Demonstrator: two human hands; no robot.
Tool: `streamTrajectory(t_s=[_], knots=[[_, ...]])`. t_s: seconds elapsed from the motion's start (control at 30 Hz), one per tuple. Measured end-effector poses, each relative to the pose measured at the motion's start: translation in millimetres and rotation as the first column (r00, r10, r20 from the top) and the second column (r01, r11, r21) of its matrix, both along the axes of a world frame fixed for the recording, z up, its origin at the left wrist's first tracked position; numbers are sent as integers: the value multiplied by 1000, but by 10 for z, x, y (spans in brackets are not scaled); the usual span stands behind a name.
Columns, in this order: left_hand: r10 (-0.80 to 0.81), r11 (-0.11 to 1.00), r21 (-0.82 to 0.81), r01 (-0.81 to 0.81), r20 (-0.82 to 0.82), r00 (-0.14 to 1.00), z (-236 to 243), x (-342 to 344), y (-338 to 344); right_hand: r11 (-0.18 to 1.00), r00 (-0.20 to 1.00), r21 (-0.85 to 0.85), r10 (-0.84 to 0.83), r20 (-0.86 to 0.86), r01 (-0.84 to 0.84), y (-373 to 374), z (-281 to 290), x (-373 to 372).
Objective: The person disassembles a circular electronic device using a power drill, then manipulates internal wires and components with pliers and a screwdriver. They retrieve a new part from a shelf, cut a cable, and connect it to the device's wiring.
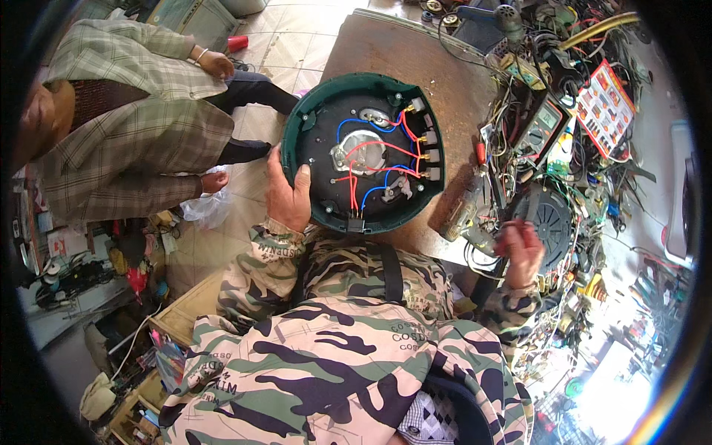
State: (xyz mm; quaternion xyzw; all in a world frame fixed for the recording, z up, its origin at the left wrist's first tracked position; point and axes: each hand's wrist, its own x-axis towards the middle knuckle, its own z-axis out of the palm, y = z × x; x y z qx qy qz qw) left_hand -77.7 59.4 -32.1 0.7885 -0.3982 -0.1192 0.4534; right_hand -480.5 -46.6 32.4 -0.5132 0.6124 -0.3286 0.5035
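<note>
A round dark-green appliance housing lies on the work table with its inside facing up. Within it are red and blue wires, a silvery disc in the middle and several grey switches along its right wall. My left hand holds the near-left rim, the thumb on top; the other fingers are partly hidden. To the right, my right hand is over the cluttered side, beside a black round slotted part. Its fingers look curled and are smeared, so what they hold, if anything, is unclear.
The brown table extends beyond the housing. A tool with a clear handle, a multimeter, a printed sheet and tangled cables crowd the right. At left another person in a checked jacket sits close to the table.
</note>
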Motion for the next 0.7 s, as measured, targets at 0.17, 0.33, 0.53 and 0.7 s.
streamTrajectory(t_s=[0.17,0.33,0.53,0.7], knots=[[-274,916,-172,361,388,880,368,-32,89,696,688,-181,569,-450,-695,223,569,953],[-522,842,61,537,350,778,456,-259,258,415,189,94,590,-785,-905,215,811,1495],[-542,825,25,564,317,779,275,-273,194,292,-265,502,583,-768,-814,55,986,1952],[-505,843,-9,538,332,797,181,-225,247,242,-422,615,540,-728,-751,27,1055,2217]])
